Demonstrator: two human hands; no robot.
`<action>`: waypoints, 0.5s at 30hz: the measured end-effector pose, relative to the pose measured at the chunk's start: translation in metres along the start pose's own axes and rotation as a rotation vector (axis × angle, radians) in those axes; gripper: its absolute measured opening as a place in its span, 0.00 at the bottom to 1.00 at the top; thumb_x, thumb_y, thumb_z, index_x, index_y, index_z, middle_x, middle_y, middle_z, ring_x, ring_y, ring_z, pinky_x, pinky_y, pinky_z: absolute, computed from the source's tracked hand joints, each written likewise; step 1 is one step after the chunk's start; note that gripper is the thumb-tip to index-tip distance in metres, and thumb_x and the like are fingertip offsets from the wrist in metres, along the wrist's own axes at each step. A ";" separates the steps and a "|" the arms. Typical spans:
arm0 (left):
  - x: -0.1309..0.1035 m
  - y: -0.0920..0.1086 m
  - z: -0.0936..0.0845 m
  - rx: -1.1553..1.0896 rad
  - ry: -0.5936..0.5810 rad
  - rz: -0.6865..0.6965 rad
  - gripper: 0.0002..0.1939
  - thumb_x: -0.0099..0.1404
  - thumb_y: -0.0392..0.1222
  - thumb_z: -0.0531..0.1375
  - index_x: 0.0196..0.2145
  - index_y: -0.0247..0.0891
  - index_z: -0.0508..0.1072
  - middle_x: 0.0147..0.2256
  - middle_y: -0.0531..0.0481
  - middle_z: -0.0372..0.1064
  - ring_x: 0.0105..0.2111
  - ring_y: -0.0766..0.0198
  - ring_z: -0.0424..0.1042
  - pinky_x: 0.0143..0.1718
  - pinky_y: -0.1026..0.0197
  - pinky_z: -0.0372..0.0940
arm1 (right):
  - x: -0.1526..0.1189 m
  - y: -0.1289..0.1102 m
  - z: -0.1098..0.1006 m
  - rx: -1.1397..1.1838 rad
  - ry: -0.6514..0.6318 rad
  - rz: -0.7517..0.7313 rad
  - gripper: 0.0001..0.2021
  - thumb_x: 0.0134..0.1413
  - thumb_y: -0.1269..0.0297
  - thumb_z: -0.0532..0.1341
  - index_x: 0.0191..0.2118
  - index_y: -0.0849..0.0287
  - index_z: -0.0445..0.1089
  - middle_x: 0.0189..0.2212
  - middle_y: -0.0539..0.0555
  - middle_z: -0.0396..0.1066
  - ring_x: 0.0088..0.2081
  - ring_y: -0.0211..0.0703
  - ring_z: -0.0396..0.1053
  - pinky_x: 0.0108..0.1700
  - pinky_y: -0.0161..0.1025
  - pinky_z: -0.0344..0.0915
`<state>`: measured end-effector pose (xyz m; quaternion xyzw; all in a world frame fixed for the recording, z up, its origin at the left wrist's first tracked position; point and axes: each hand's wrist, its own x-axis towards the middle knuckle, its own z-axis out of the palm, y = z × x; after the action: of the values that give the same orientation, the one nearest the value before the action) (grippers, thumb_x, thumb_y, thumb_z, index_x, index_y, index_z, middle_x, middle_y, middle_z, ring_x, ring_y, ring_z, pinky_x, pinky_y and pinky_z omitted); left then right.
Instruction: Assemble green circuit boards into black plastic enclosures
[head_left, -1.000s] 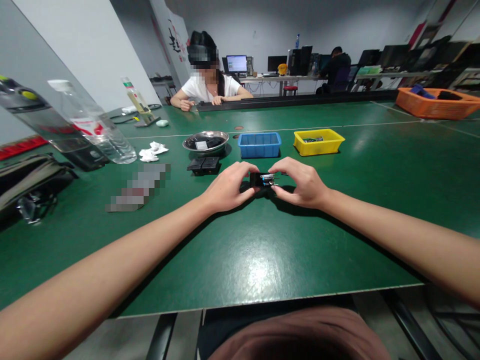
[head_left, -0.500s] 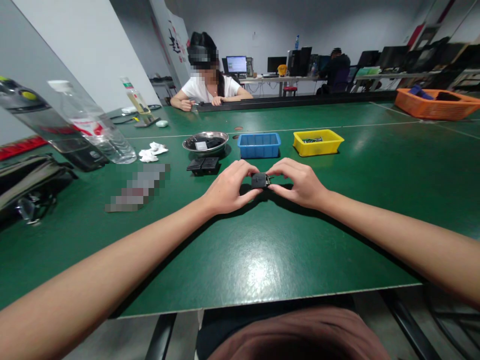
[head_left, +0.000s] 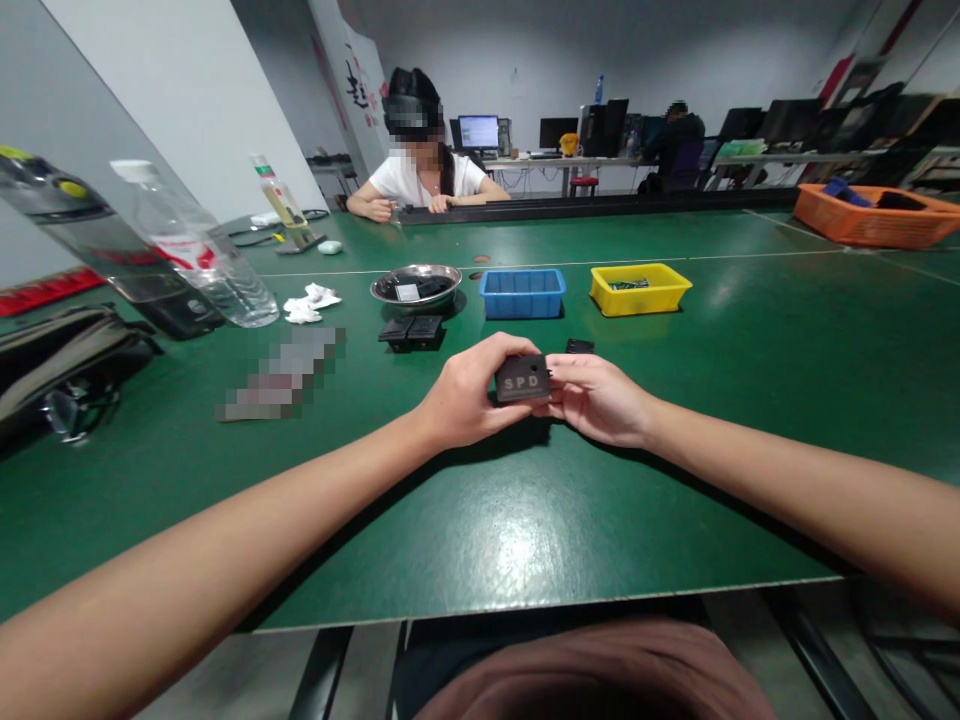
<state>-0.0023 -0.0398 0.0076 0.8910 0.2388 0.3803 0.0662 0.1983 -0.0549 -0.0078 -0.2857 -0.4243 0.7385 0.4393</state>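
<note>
In the head view a small black plastic box [head_left: 522,380] marked "SPD" is held just above the table, its lettered face turned toward me. My left hand [head_left: 474,388] grips its left side, thumb below and fingers over the top. At the box's right edge, my right hand [head_left: 604,398] is closed with its fingertips against that end, where small dark bits stick out. The right fingers partly hide that end. A small black piece [head_left: 580,347] lies on the table just behind my right hand.
Black housings [head_left: 411,333] lie before a metal bowl [head_left: 384,293] of dark parts. Beside it stand a blue bin [head_left: 523,305] and a yellow bin [head_left: 640,300] holding small metal parts. Bottles [head_left: 217,265] and crumpled tissue [head_left: 304,308] are left; an orange basket [head_left: 870,220] is far right. A person sits opposite.
The black box has turned, so its "SPD" face shows instead of a plain face with metal at its right end. Both hands came slightly nearer, and a small black piece shows behind the right one.
</note>
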 end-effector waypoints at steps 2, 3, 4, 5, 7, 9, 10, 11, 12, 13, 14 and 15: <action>0.000 0.002 0.000 0.008 0.022 0.001 0.18 0.65 0.47 0.65 0.49 0.38 0.69 0.45 0.44 0.76 0.44 0.58 0.77 0.46 0.58 0.71 | 0.000 0.000 -0.002 0.007 -0.011 0.020 0.06 0.45 0.67 0.72 0.31 0.60 0.76 0.28 0.52 0.77 0.32 0.40 0.74 0.39 0.39 0.72; 0.000 0.003 0.000 0.009 0.030 0.007 0.18 0.65 0.47 0.65 0.49 0.38 0.69 0.45 0.44 0.76 0.43 0.58 0.77 0.46 0.58 0.71 | 0.000 0.000 -0.002 0.006 -0.016 0.023 0.07 0.45 0.67 0.72 0.31 0.60 0.76 0.28 0.52 0.76 0.32 0.39 0.73 0.39 0.38 0.72; 0.000 0.003 -0.001 0.009 0.034 0.017 0.18 0.65 0.47 0.65 0.49 0.38 0.70 0.45 0.43 0.77 0.43 0.58 0.77 0.46 0.57 0.72 | 0.000 0.000 -0.003 0.004 -0.023 0.023 0.08 0.45 0.66 0.73 0.31 0.61 0.76 0.28 0.52 0.76 0.32 0.39 0.73 0.39 0.38 0.71; 0.000 0.003 -0.001 0.008 0.035 0.029 0.18 0.66 0.47 0.65 0.49 0.38 0.70 0.45 0.43 0.77 0.44 0.58 0.77 0.46 0.57 0.72 | 0.000 0.001 -0.004 0.001 -0.029 0.022 0.08 0.45 0.66 0.73 0.31 0.61 0.76 0.28 0.52 0.76 0.32 0.38 0.73 0.39 0.38 0.71; 0.000 0.003 -0.001 0.007 0.043 0.052 0.18 0.66 0.48 0.65 0.49 0.38 0.70 0.45 0.42 0.77 0.44 0.57 0.77 0.46 0.56 0.72 | -0.001 0.001 -0.004 0.000 -0.037 0.011 0.10 0.44 0.65 0.74 0.30 0.61 0.75 0.28 0.51 0.76 0.32 0.38 0.73 0.40 0.38 0.71; 0.001 0.003 -0.001 0.012 0.064 0.073 0.17 0.66 0.48 0.65 0.49 0.39 0.70 0.45 0.42 0.77 0.45 0.57 0.77 0.46 0.55 0.72 | -0.001 0.002 -0.003 0.007 -0.038 -0.006 0.11 0.43 0.64 0.75 0.30 0.60 0.75 0.28 0.51 0.75 0.32 0.38 0.73 0.42 0.39 0.71; 0.001 0.003 -0.001 0.014 0.078 0.086 0.17 0.66 0.47 0.65 0.49 0.39 0.70 0.45 0.42 0.77 0.45 0.57 0.77 0.47 0.55 0.72 | -0.001 0.003 -0.003 0.010 -0.037 -0.013 0.12 0.43 0.64 0.75 0.30 0.60 0.74 0.28 0.51 0.75 0.32 0.38 0.73 0.42 0.38 0.71; 0.001 0.003 -0.001 0.014 0.090 0.102 0.17 0.66 0.47 0.65 0.49 0.39 0.70 0.46 0.42 0.77 0.45 0.57 0.77 0.47 0.55 0.72 | 0.000 0.003 -0.002 0.011 -0.035 -0.016 0.12 0.43 0.63 0.76 0.31 0.61 0.74 0.28 0.50 0.75 0.32 0.37 0.73 0.42 0.38 0.71; 0.001 0.003 -0.001 0.013 0.100 0.117 0.17 0.66 0.46 0.65 0.49 0.39 0.70 0.45 0.42 0.77 0.45 0.57 0.77 0.47 0.55 0.72 | 0.000 0.004 -0.002 0.008 -0.034 -0.015 0.13 0.43 0.63 0.76 0.31 0.61 0.74 0.28 0.51 0.75 0.31 0.37 0.73 0.41 0.38 0.71; 0.001 0.003 0.000 0.010 0.106 0.131 0.17 0.66 0.46 0.66 0.49 0.39 0.70 0.45 0.42 0.77 0.45 0.57 0.77 0.47 0.55 0.72 | 0.000 0.004 -0.001 0.004 -0.033 -0.011 0.13 0.43 0.62 0.76 0.32 0.61 0.74 0.28 0.51 0.75 0.31 0.37 0.73 0.40 0.37 0.71; 0.001 0.003 0.000 0.007 0.110 0.139 0.17 0.66 0.46 0.67 0.49 0.38 0.70 0.45 0.42 0.77 0.45 0.57 0.77 0.46 0.55 0.72 | 0.000 0.004 -0.001 -0.001 -0.032 -0.008 0.14 0.43 0.61 0.76 0.32 0.61 0.75 0.28 0.51 0.75 0.31 0.36 0.72 0.39 0.37 0.70; 0.001 0.003 0.000 0.006 0.111 0.138 0.18 0.65 0.46 0.67 0.49 0.38 0.70 0.45 0.42 0.77 0.45 0.57 0.77 0.46 0.55 0.72 | 0.000 0.004 -0.001 -0.005 -0.031 -0.006 0.15 0.43 0.60 0.77 0.32 0.61 0.75 0.28 0.51 0.75 0.30 0.36 0.72 0.38 0.37 0.70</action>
<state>-0.0009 -0.0419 0.0092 0.8830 0.1816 0.4322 0.0237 0.1973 -0.0558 -0.0117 -0.2743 -0.4337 0.7405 0.4340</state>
